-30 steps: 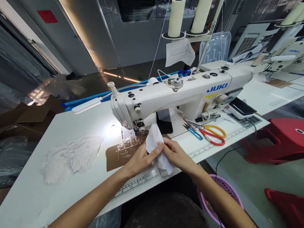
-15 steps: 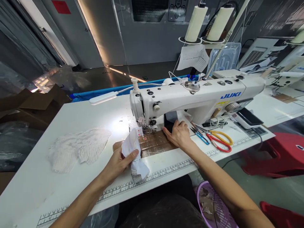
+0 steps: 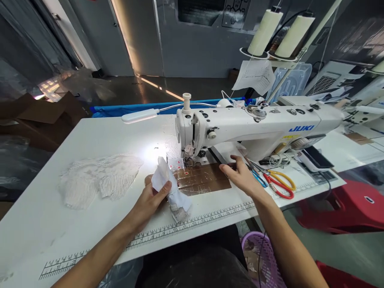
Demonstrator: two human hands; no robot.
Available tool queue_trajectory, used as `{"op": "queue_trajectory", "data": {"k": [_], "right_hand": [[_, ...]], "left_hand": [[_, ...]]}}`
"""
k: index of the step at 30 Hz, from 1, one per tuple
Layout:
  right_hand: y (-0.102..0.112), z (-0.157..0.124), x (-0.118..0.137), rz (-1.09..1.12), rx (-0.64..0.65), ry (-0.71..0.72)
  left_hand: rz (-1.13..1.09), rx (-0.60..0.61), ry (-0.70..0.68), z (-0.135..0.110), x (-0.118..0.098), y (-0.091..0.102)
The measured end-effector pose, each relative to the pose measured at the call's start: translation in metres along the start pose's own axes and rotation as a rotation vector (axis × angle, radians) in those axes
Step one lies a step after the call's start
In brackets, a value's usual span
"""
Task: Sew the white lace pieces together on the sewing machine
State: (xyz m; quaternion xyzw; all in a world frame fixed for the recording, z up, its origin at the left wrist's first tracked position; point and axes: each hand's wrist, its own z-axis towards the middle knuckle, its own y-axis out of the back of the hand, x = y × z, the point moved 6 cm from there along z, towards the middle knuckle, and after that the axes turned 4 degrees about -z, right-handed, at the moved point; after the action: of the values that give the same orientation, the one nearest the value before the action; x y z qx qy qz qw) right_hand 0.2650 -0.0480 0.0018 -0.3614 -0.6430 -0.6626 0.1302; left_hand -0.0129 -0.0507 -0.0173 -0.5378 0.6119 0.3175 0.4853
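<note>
My left hand [image 3: 154,200] is closed on a folded piece of white fabric [image 3: 172,188] with a lacy lower edge. It holds the fabric in front of the needle area of the white sewing machine [image 3: 240,128]. Beneath and beside the fabric lies a brown taped plate [image 3: 207,180]. My right hand [image 3: 241,176] hovers or rests at the plate's right end, thumb and fingers apart, with no held thing visible. Just left of its fingertips a dark strip [image 3: 216,155] runs under the machine arm. White lace pieces [image 3: 102,180] lie on the table to the left.
Red-and-yellow-handled scissors [image 3: 280,185] and blue-handled snips [image 3: 260,179] lie right of my right hand. A printed ruler [image 3: 192,226] follows the front table edge. Below are a purple basket [image 3: 270,268] and a red stool [image 3: 351,204]. Thread cones [image 3: 265,32] stand behind the machine.
My right hand has drawn back to the right from under the machine arm, and its fingers have spread. The dark piece there shows differently. My left hand still holds the white fabric. The view has shifted.
</note>
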Motion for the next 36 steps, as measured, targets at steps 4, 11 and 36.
{"op": "queue_trajectory", "data": {"k": [4, 11, 36], "right_hand": [[0.012, 0.004, -0.007, -0.051, -0.152, 0.023], [-0.006, 0.054, -0.014, -0.423, -0.365, 0.062], [-0.133, -0.098, 0.080, 1.112, 0.817, -0.105]], "left_hand": [[0.009, 0.020, -0.020, 0.000, -0.003, 0.001], [-0.087, 0.078, -0.103, 0.000, 0.001, -0.001], [0.473, -0.037, -0.536, -0.057, -0.010, 0.002]]}}
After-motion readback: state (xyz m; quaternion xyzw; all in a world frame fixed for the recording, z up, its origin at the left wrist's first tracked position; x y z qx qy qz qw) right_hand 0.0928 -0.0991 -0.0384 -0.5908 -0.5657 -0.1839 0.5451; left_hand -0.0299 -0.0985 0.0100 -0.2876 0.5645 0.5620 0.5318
